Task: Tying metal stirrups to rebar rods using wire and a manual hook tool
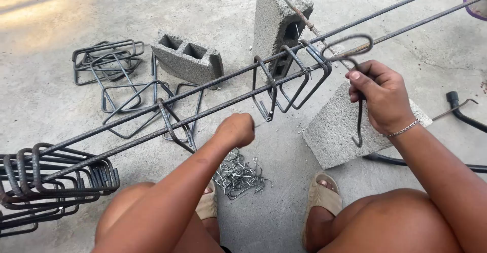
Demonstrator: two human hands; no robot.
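Note:
Two long ribbed steel bars [203, 88] run diagonally across the view, resting on an upright concrete block [278, 20]. Three bent steel stirrups [291, 83] hang on the bars near the block, and one more [175, 126] hangs further left. My left hand [236, 130] is closed in a fist just under the bars, next to the lowest stirrup, seemingly pinching a thin wire. My right hand [381, 96] grips a steel stirrup [350, 55] whose loop reaches up to the bars.
A bundle of stirrups [56, 179] sits on the bars at lower left. Loose stirrups [109, 65] lie on the concrete floor by a fallen hollow block [187, 58]. A pile of tie wires [238, 174] lies by my feet. Another block [335, 129] and a black tool [464, 113] lie right.

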